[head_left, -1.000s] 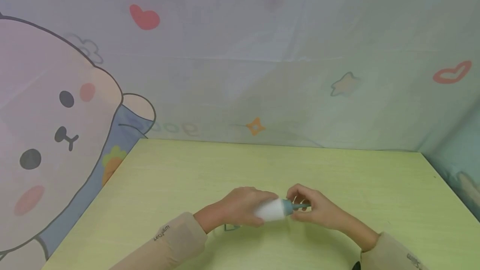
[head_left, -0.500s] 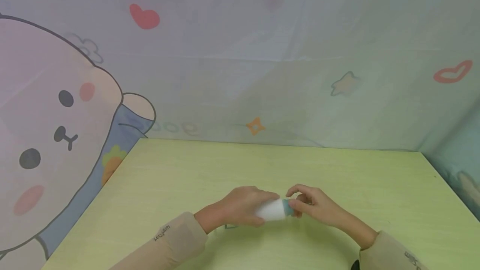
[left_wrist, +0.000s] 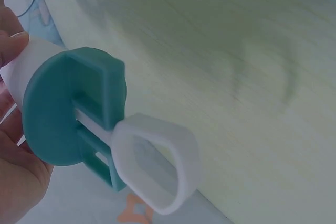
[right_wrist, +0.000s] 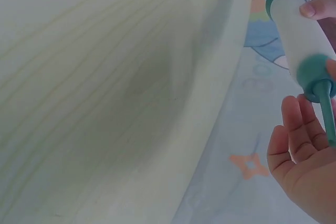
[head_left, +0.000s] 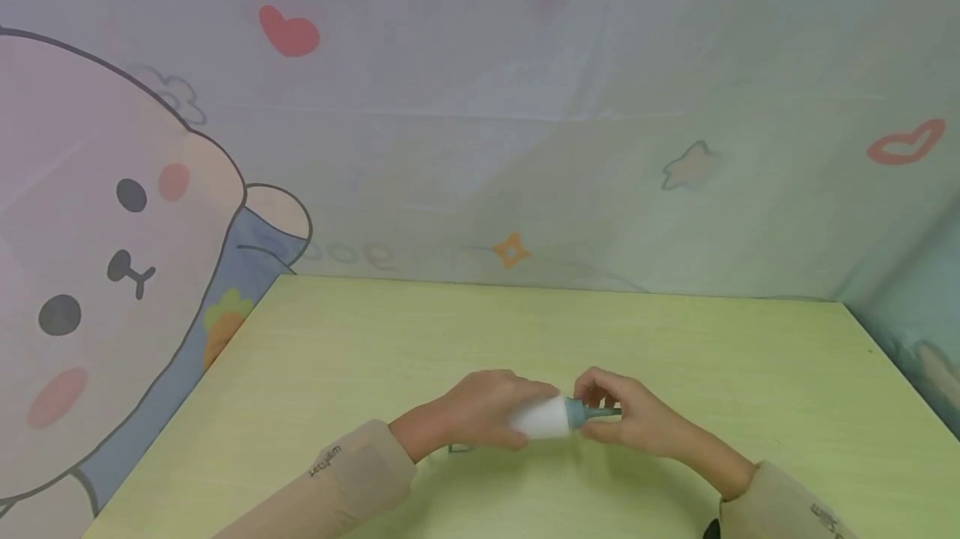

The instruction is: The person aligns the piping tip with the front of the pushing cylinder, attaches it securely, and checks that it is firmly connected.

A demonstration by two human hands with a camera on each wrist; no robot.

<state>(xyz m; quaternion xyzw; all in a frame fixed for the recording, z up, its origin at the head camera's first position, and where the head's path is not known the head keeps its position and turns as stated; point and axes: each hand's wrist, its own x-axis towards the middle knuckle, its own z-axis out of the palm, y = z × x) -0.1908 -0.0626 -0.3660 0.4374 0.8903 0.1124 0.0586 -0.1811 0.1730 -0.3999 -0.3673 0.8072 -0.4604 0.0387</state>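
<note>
Left hand (head_left: 483, 410) wraps the smooth white cylindrical barrel (head_left: 543, 420), thumb and fingers curled round it. Right hand (head_left: 641, 421) half-curled at the teal front cap (head_left: 575, 413), fingertips touching its rim; slim teal tapered nozzle (head_left: 602, 412) runs back between thumb and fingers toward the palm. Looks like a loose pinch, but the right wrist view crops part of the contact.

Barrel is tilted, nozzle end to the right, held above the worktop (head_left: 375, 339) near centre, shadow below. Rear end: round teal flange (left_wrist: 50, 114) with two angular teal loops (left_wrist: 112, 98) and a white ring handle (left_wrist: 187, 161), open centre, on a short flat stem.

Writing: small dark print on the beige left sleeve (head_left: 363, 481), too small to read cleanly. Backdrop (head_left: 450, 147) shows faint reversed-looking letters. Worktop pale yellow-green, streaky grain. Backdrop creased fabric, hearts, cartoon animal.
</note>
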